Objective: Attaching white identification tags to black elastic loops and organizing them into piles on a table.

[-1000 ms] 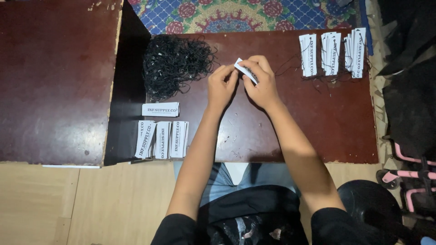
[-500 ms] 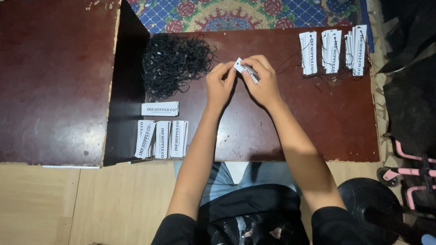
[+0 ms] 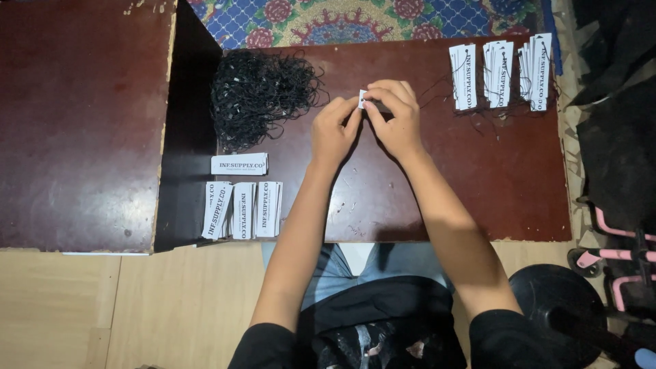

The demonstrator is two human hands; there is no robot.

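My left hand (image 3: pixel 334 130) and my right hand (image 3: pixel 394 117) meet over the middle of a dark red-brown table (image 3: pixel 478 184). Between their fingertips they pinch a small white paper tag (image 3: pixel 363 98), mostly covered by my right fingers. A tangled heap of thin black strings (image 3: pixel 256 96) lies just left of my hands. Stacks of white printed tags (image 3: pixel 240 198) sit at the table's near left. More white tags with black strings (image 3: pixel 500 74) lie in rows at the far right.
A second, larger red-brown tabletop (image 3: pixel 75 123) stands to the left across a dark gap. A patterned rug (image 3: pixel 355 20) lies beyond the table. A black round base (image 3: pixel 557 301) and a pink-framed object (image 3: pixel 615 239) stand at the lower right on the pale wooden floor.
My right fingers have closed further over the white tag, hiding most of it. My hands stay in the same spot over the table.
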